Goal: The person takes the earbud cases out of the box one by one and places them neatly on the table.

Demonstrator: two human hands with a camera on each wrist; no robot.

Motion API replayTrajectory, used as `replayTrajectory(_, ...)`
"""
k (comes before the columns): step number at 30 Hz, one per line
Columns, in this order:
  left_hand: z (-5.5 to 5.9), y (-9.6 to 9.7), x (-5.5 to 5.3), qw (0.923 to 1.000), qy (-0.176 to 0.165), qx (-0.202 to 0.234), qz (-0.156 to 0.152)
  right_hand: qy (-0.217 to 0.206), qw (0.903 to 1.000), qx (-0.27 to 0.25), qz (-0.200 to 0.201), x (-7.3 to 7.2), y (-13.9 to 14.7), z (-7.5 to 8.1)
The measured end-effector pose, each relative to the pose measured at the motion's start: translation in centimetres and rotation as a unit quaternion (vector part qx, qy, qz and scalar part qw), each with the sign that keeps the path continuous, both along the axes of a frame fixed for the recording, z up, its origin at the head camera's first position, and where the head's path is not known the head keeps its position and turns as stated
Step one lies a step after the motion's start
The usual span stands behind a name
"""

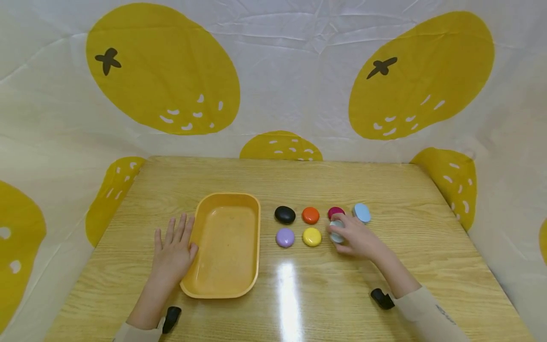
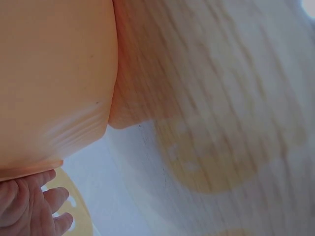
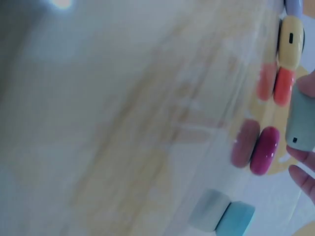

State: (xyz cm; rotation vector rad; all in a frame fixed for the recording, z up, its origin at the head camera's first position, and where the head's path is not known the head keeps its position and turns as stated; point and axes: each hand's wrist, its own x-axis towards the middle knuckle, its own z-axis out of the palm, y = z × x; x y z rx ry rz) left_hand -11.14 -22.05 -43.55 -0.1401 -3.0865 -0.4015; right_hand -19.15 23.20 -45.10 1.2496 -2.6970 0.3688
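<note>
My right hand (image 1: 356,237) pinches a pale grey-blue rounded disc (image 1: 336,231) between thumb and fingers. In the right wrist view this pale disc (image 3: 301,120) shows a small dark slot in its side and appears raised off the table. Just behind it lies a magenta disc (image 1: 336,213), partly hidden by the fingers. A light blue piece (image 1: 362,213) sits to the right of the magenta one. My left hand (image 1: 173,254) has its fingers straight and spread at the left side of an orange-yellow plastic tray (image 1: 258,247), the thumb at its rim.
Left of my right hand, a black disc (image 1: 285,215) and an orange disc (image 1: 310,215) lie behind a lilac disc (image 1: 285,237) and a yellow disc (image 1: 312,237). The wooden table (image 1: 342,308) is glossy. A fruit-patterned cloth (image 1: 295,71) hangs behind it.
</note>
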Motion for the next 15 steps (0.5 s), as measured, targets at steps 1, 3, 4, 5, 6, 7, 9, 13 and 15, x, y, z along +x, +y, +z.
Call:
replayTrajectory(1, -0.01, 0.0, 0.01, 1.0, -0.001, -0.001, 0.0, -0.002, 1.0, 0.003, 0.006, 0.01, 0.09, -0.12)
replayTrajectory(3, -0.02, 0.01, 0.0, 1.0, 0.0, -0.003, 0.0, -0.008, 0.9998, 0.006, 0.018, 0.0, 0.17, -0.35)
replayTrajectory(4, -0.03, 0.01, 0.01, 1.0, 0.0, -0.003, 0.0, -0.009, 0.9996, 0.008, 0.024, 0.0, 0.18, -0.47)
replayTrajectory(5, -0.03, 0.02, 0.01, 1.0, 0.0, -0.003, 0.0, -0.012, 0.9994, 0.009, 0.029, 0.0, 0.18, -0.56)
replayTrajectory(6, -0.03, 0.02, 0.03, 1.0, 0.0, -0.002, 0.001, -0.015, 0.9992, 0.009, 0.035, 0.0, 0.17, -0.65)
replayTrajectory(7, -0.02, 0.02, 0.04, 1.0, 0.0, -0.002, 0.001, -0.018, 0.999, 0.009, 0.039, 0.0, 0.15, -0.72)
replayTrajectory(9, -0.02, 0.02, 0.09, 1.0, 0.001, 0.001, 0.001, -0.022, 0.9987, 0.008, 0.045, 0.02, 0.12, -0.8)
replayTrajectory(13, 0.02, 0.04, 0.11, 1.0, 0.001, 0.003, 0.002, -0.031, 0.9984, 0.004, 0.048, 0.04, 0.1, -0.89)
replayTrajectory(15, 0.02, 0.05, 0.11, 1.0, 0.001, 0.005, 0.003, -0.033, 0.9983, 0.002, 0.049, 0.04, 0.09, -0.93)
